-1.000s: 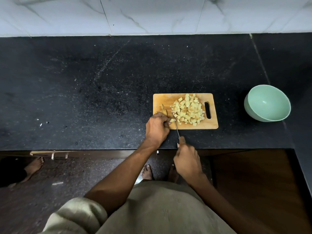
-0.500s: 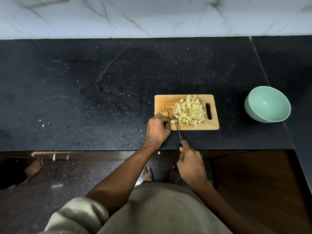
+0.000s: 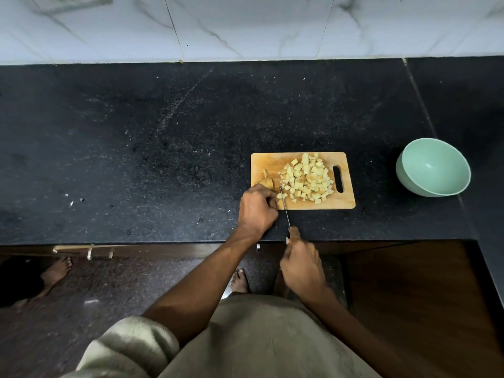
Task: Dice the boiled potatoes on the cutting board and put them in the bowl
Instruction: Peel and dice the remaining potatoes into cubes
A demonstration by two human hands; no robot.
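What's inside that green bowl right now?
Nothing that shows: the bowl looks bare inside. The diced potato is on the cutting board. The bowl's underside is hidden.

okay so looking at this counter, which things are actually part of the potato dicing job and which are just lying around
Part of the job:
cutting board
diced potato pile
uncut potato piece
knife, held by the right hand
left hand, holding down potato
green bowl, nothing in it

Just lying about:
pale crumbs on the counter
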